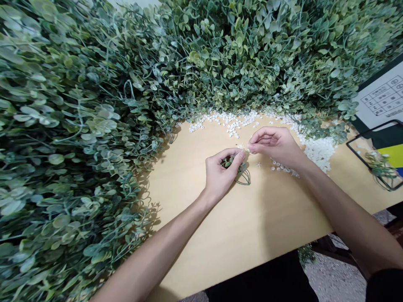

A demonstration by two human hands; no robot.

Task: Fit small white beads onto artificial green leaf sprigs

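My left hand is closed around an artificial leaf sprig, whose thin green stems loop out below the fingers. Close by, my right hand pinches at a small pale piece between the two hands; its exact kind is too small to make out. A white star-shaped piece lies on the table just below the right fingers. Several small white ring-like pieces are scattered under the right wrist.
Thick heaps of artificial foliage line the table's back and left. White pieces are piled at the right and along the foliage's edge. A black wire-framed basket and a printed sheet stand at far right on the wooden table.
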